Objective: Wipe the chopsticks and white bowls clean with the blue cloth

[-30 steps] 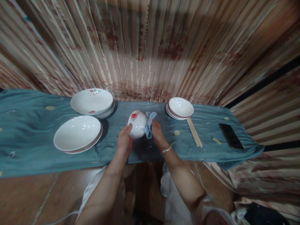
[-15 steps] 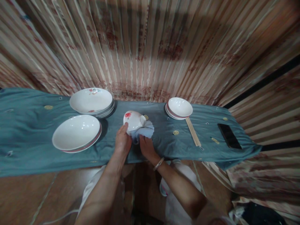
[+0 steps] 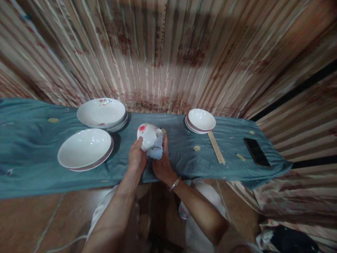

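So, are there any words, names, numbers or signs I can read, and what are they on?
No text is readable.
Glossy white round bowl with a red flower: no writing shows.
Flat black rectangular phone: no writing shows.
Pleated beige fabric curtain: reddish-brown marks, too blurred to tell if they're writing.
Teal fabric tablecloth: little dark-and-white prints, too small to make out.
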### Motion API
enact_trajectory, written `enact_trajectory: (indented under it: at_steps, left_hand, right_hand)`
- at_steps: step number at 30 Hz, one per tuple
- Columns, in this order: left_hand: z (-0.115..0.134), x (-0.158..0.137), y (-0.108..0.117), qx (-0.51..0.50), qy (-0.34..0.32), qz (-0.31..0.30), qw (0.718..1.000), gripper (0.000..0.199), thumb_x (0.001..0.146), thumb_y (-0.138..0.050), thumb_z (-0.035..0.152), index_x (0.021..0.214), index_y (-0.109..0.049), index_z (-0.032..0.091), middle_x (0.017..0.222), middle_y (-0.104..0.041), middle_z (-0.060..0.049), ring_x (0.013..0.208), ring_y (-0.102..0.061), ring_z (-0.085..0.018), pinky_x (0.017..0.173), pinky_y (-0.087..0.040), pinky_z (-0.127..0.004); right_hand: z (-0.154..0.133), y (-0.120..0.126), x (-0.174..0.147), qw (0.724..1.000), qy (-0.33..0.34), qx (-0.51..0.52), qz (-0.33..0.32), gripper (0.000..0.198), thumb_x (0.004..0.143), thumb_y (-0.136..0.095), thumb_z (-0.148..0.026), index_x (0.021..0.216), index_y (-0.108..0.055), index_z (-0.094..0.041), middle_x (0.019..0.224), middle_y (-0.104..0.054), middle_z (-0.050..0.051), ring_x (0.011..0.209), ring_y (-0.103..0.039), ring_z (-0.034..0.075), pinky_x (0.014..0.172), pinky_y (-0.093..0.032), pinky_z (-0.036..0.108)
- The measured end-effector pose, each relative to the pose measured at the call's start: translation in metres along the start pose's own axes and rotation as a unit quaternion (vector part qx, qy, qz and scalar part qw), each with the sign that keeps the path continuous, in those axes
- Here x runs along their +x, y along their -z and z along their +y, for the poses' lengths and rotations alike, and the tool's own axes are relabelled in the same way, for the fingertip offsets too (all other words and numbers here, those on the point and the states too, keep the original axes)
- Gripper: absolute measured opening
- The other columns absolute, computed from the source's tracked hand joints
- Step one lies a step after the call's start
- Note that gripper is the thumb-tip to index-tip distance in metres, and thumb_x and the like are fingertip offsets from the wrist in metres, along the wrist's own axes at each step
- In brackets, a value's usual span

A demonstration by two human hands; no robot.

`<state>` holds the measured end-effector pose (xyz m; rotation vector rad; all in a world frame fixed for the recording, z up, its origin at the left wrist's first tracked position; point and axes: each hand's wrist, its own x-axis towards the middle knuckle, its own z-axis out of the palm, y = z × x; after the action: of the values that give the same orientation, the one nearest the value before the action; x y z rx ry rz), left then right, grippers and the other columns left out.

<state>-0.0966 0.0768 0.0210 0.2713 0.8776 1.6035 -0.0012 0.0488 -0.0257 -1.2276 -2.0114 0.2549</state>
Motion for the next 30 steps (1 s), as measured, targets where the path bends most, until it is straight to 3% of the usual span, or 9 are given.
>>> enact_trajectory:
  at_steps: [3, 10, 18, 22, 25, 30]
  left_hand:
    - [0.002, -0.002, 0.0, 0.024, 0.009, 0.001, 1.0, 0.03, 0.069, -0.076, 0.031, 0.089, -0.069, 0.009, 0.075, -0.074, -0.008, 0.073, -0.071, -0.021, 0.075, -0.054, -0.03]
    - [-0.002, -0.005, -0.003, 0.045, -0.01, -0.014, 0.999, 0.037, 0.058, -0.081, 0.036, 0.084, -0.069, 0.013, 0.069, -0.072, -0.003, 0.066, -0.069, -0.016, 0.062, -0.052, -0.023]
    - [-0.007, -0.008, -0.01, 0.076, -0.022, -0.047, 0.996, 0.032, 0.054, -0.082, 0.036, 0.075, -0.069, 0.015, 0.066, -0.07, 0.0, 0.061, -0.064, -0.013, 0.06, -0.047, -0.022]
    - [-0.01, -0.009, -0.01, 0.088, -0.034, -0.058, 0.994, 0.032, 0.05, -0.084, 0.035, 0.071, -0.07, 0.016, 0.061, -0.067, 0.003, 0.053, -0.056, -0.009, 0.056, -0.043, -0.02]
    - [-0.012, -0.009, -0.008, 0.107, -0.034, -0.074, 0.991, 0.032, 0.051, -0.084, 0.036, 0.07, -0.07, 0.015, 0.06, -0.066, 0.003, 0.051, -0.054, -0.009, 0.054, -0.042, -0.021]
    - [-0.017, -0.007, -0.002, 0.137, -0.035, -0.101, 0.985, 0.033, 0.056, -0.081, 0.042, 0.069, -0.07, 0.015, 0.06, -0.065, 0.001, 0.053, -0.056, -0.012, 0.056, -0.043, -0.024]
  right_hand:
    - [-0.002, -0.001, -0.001, 0.999, 0.017, -0.033, 0.012, 0.075, 0.085, -0.037, -0.004, 0.151, -0.001, -0.005, 0.159, 0.007, 0.021, 0.147, 0.007, 0.031, 0.117, -0.022, 0.057]
    - [-0.001, 0.013, 0.011, 0.997, 0.031, -0.068, -0.007, 0.075, 0.083, -0.039, -0.005, 0.152, -0.009, -0.009, 0.158, -0.016, 0.018, 0.148, -0.002, 0.029, 0.117, -0.024, 0.057]
    - [0.005, 0.029, 0.021, 0.998, 0.045, -0.027, 0.047, 0.069, 0.087, -0.037, -0.012, 0.151, -0.012, -0.007, 0.157, -0.02, 0.019, 0.148, -0.007, 0.027, 0.118, -0.024, 0.054]
    - [0.009, 0.032, 0.025, 0.997, -0.003, 0.02, 0.069, 0.054, 0.092, -0.032, -0.018, 0.144, -0.027, -0.001, 0.153, -0.026, 0.024, 0.147, -0.015, 0.026, 0.118, -0.024, 0.051]
    - [0.015, 0.034, 0.031, 0.989, -0.07, 0.086, 0.094, 0.042, 0.095, -0.032, -0.025, 0.131, -0.046, -0.009, 0.147, -0.038, 0.021, 0.143, -0.027, 0.025, 0.116, -0.027, 0.051]
    - [0.034, 0.036, 0.044, 0.957, -0.177, 0.198, 0.118, 0.034, 0.091, -0.033, -0.034, 0.107, -0.058, -0.017, 0.11, -0.063, 0.012, 0.107, -0.057, 0.023, 0.1, -0.042, 0.043]
